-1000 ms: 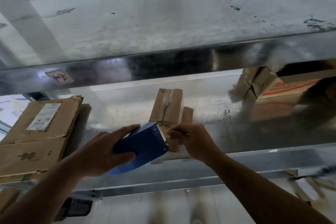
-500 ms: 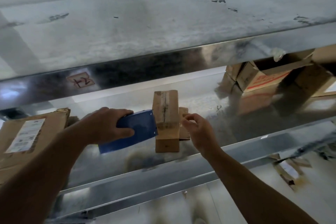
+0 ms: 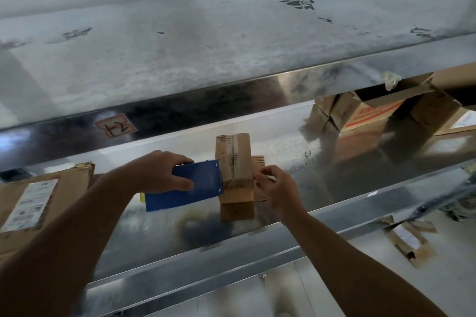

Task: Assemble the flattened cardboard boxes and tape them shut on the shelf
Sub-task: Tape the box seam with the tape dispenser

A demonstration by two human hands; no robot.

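Note:
A small upright cardboard box stands on the metal shelf, with a taped seam down its top. My left hand grips a blue tape dispenser whose right edge meets the box's left side. A strip of clear tape runs from the dispenser across the box. My right hand pinches the tape's end at the box's right edge. A smaller flat cardboard piece shows behind my right hand.
A labelled cardboard box lies at the shelf's left end. Open boxes with red print sit at the back right. The upper shelf overhangs closely, with a handwritten tag on its edge. Cardboard scraps lie on the floor lower right.
The dispenser has come up against the box's left side and tape now spans the box. My right hand has closed on the tape end at the right edge.

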